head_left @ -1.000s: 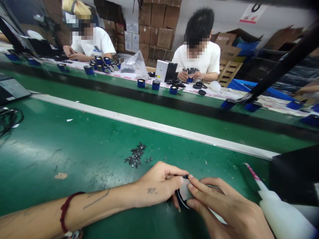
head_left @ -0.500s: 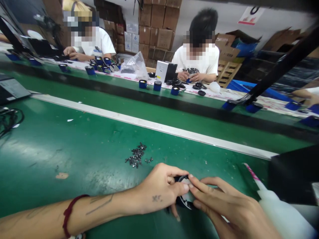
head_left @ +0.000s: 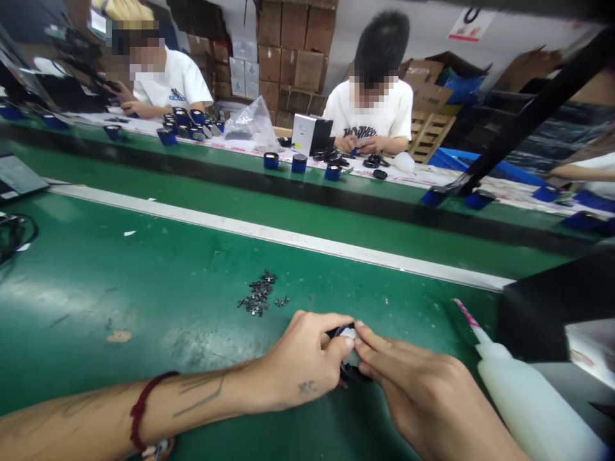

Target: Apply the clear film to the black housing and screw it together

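Observation:
Between my two hands is a small round black housing (head_left: 354,372) with a pale disc or inner face showing. My left hand (head_left: 314,358) grips its left side, thumb on the face and index finger over the top edge. My right hand (head_left: 413,378) closes on the right side, fingertips meeting the left thumb. Much of the housing is hidden behind the fingers. Beyond my left hand lies a pile of tiny black parts (head_left: 259,293) on the green table (head_left: 144,288). A white squeeze bottle (head_left: 528,390) with a pink-marked nozzle lies right of my right hand.
A black box (head_left: 542,314) stands at the right. A white strip (head_left: 269,235) crosses the table. Behind it, blue round housings (head_left: 298,164) stand along the far bench, where two people (head_left: 369,109) in white shirts work. Black cables (head_left: 16,230) lie at the left edge.
The view has shifted slightly. The housing has turned in my hands, showing less of its pale face and more of its dark lower edge. Both hands keep their hold.

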Motion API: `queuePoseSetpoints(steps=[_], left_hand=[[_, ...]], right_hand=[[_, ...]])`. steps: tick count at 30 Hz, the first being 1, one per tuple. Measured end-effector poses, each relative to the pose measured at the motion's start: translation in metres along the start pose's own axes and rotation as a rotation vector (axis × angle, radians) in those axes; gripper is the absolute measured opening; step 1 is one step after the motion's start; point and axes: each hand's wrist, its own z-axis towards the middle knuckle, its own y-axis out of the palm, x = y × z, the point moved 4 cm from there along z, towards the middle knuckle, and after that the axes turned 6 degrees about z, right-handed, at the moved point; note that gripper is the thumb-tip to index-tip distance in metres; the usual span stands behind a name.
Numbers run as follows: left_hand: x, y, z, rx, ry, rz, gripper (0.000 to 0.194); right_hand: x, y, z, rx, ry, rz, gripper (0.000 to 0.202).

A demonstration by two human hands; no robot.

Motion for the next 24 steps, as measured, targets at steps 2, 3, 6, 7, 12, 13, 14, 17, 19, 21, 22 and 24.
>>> queuePoseSetpoints(steps=[2, 3, 6, 7, 12, 13, 14, 17, 19, 21, 22, 24], left_hand=[[0.0, 0.0, 0.001, -0.009, -0.006, -0.03, 0.031], [0.0, 0.001, 0.002, -0.027, -0.005, -0.044, 0.033], [0.002, 0.002, 0.004, -0.065, 0.003, -0.07, 0.042], [0.001, 0.002, 0.003, -0.074, 0.005, -0.083, 0.045], [-0.006, 0.006, -0.001, -0.102, 0.004, -0.138, 0.05], [-0.008, 0.006, -0.002, -0.103, 0.0, -0.142, 0.051], [-0.009, 0.006, -0.003, -0.106, -0.006, -0.146, 0.052], [-0.009, 0.005, -0.003, -0.127, -0.007, -0.151, 0.055], [-0.008, 0.003, -0.003, -0.147, 0.002, -0.138, 0.054], [-0.006, 0.001, -0.003, -0.167, 0.005, -0.124, 0.052], [-0.005, 0.001, -0.003, -0.178, 0.006, -0.121, 0.05], [-0.004, 0.0, -0.003, -0.198, 0.005, -0.126, 0.047]], right_hand=[[0.002, -0.001, 0.004, -0.007, 0.026, 0.06, 0.035], [0.003, -0.002, 0.006, -0.024, 0.032, 0.092, 0.032], [0.006, -0.007, 0.009, -0.058, 0.043, 0.135, 0.023], [0.007, -0.008, 0.008, -0.059, 0.049, 0.137, 0.025], [0.005, -0.009, 0.001, -0.069, -0.037, 0.113, 0.028], [0.005, -0.008, 0.0, -0.058, -0.068, 0.087, 0.027], [0.005, -0.008, -0.002, -0.039, -0.087, 0.052, 0.025], [0.008, -0.005, -0.004, 0.038, -0.094, -0.052, 0.024], [0.009, -0.003, -0.005, 0.062, -0.102, -0.088, 0.026], [0.009, -0.002, -0.005, 0.069, -0.115, -0.104, 0.026], [0.009, -0.002, -0.005, 0.068, -0.122, -0.107, 0.026], [0.009, -0.004, -0.004, 0.06, -0.143, -0.111, 0.024]])
